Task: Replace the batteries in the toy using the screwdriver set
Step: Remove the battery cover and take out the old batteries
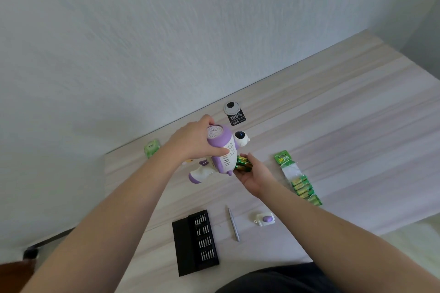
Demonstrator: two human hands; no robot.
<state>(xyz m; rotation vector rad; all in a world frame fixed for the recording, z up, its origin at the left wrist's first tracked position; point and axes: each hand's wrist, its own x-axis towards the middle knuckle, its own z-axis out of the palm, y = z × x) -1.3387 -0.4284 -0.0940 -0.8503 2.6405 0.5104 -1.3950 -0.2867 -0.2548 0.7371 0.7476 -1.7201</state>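
Note:
My left hand [190,141] grips a purple and white toy [221,150] and holds it tilted above the table. Right beside the toy's lower side, my right hand [254,173] is cupped palm up with green and gold batteries [242,164] lying in it. A slim grey screwdriver [233,223] lies on the table near me. To its left sits the open black bit case [195,241] with rows of bits. The toy's small white and purple battery cover [264,219] rests to the right of the screwdriver. A green pack of new batteries [298,178] lies at the right.
A round black and white disc with a "100%" tag [234,113] sits near the wall. A small green object [152,147] lies at the table's far left corner. The light wooden table [345,114] meets a white wall behind. Dark clothing shows at the bottom edge.

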